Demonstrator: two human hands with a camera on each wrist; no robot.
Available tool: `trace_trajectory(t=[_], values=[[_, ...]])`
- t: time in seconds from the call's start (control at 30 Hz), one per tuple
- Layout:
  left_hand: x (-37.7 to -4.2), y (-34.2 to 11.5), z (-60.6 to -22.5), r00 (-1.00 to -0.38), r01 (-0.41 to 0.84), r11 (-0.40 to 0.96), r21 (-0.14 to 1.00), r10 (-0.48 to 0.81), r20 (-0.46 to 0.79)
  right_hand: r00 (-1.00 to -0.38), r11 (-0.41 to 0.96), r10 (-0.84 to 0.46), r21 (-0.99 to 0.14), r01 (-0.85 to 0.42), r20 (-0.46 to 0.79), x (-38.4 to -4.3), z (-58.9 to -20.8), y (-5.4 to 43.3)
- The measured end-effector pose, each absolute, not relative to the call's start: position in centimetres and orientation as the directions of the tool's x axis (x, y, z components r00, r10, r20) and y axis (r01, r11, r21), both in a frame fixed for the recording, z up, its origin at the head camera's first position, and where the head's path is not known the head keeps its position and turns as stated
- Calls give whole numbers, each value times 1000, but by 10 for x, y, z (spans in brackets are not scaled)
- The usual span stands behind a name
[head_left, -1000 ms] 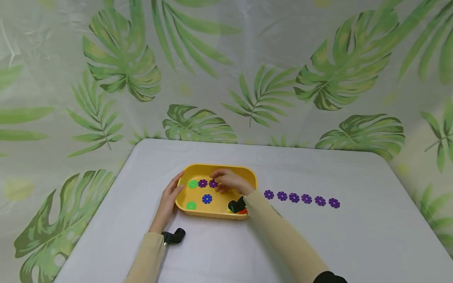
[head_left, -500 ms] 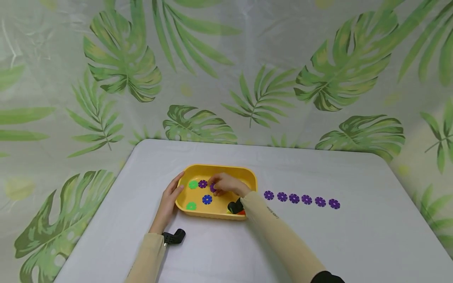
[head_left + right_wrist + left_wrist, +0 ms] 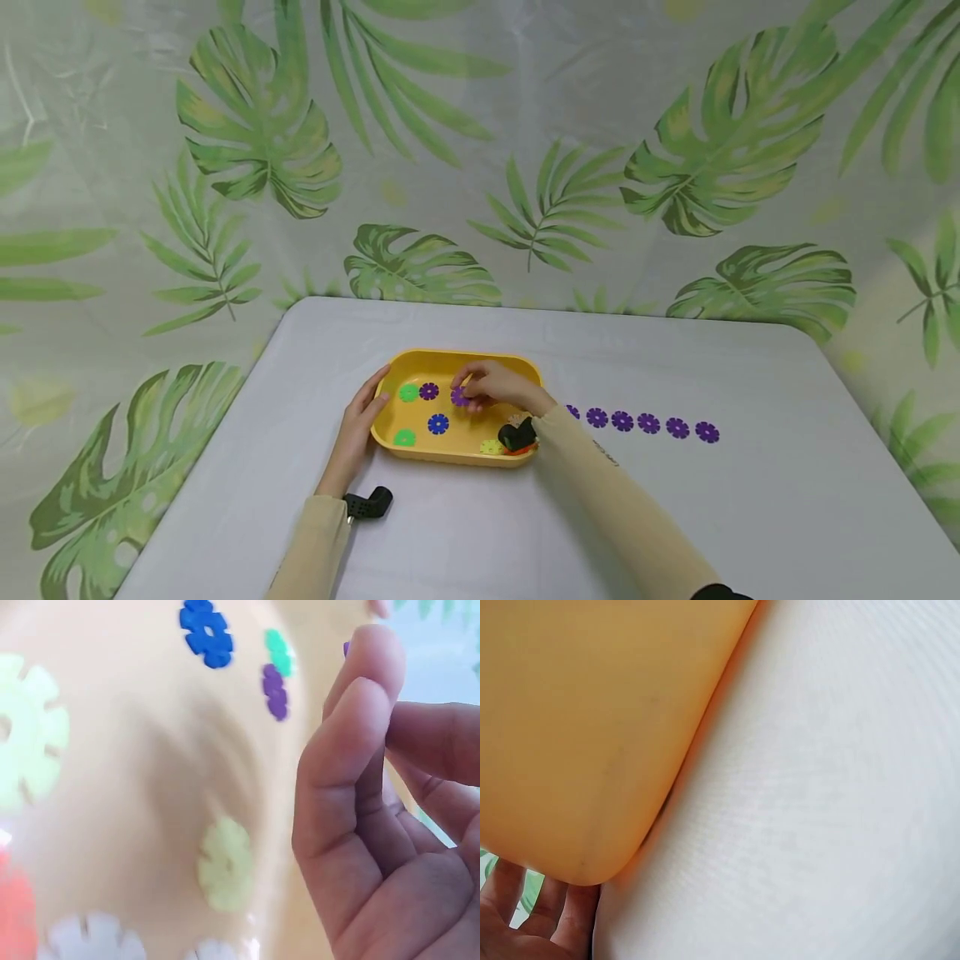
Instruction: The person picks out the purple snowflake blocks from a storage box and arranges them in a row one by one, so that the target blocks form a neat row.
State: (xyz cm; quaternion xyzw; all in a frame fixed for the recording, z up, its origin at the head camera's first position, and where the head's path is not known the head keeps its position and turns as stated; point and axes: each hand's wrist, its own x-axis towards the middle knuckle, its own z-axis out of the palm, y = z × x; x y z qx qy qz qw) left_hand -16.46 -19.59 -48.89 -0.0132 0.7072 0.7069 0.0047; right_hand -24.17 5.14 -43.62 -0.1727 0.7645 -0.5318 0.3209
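Observation:
My right hand (image 3: 501, 387) pinches a purple snowflake disc (image 3: 458, 397) between thumb and fingers over the yellow tray (image 3: 442, 457). In the right wrist view only a sliver of that purple disc (image 3: 346, 649) shows past the fingertips. With my left hand (image 3: 356, 429) I hold the tray's left end, thumb at the rim and fingers round the far corner. Inside the tray lie another purple disc (image 3: 429, 391), a blue disc (image 3: 438, 424), two green discs (image 3: 408, 392) and a yellow disc (image 3: 491, 447). My right wrist partly hides the tray's right end, where something red-orange (image 3: 519, 451) shows.
A row of several purple discs (image 3: 622, 421) runs along the white table (image 3: 637, 517) to the right of the tray, its left end partly covered by my right sleeve. A leaf-patterned sheet (image 3: 555, 150) rises behind the table.
My right hand has closed its fingertips on a purple disc in the tray and drawn it slightly right, away from the other purple disc. The left hand has stayed on the tray.

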Motion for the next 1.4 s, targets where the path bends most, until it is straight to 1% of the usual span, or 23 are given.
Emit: trace_trajectory(t=[0.27,0.6,0.93,1.2,1.4], values=[[-167,-197,-501,-999,4,29,1000,-32,4,-769,357,-580,-932,55,-268,-241,-421,106],[-166,-199,-499,-999,-6,48,999,-33,-5,-847,359,-474,-931,64,-241,-232,-415,201],[-166,-198,-499,-999,-19,52,998,-38,-17,-914,353,-346,-932,81,-210,-206,-436,294],[-166,-196,-499,-1000,-13,42,999,-28,-12,-958,378,-194,-918,125,-210,-183,-456,352],[-166,-195,-499,-1000,-13,41,999,-26,-12,-977,435,-64,-886,157,-205,-169,-468,386]])
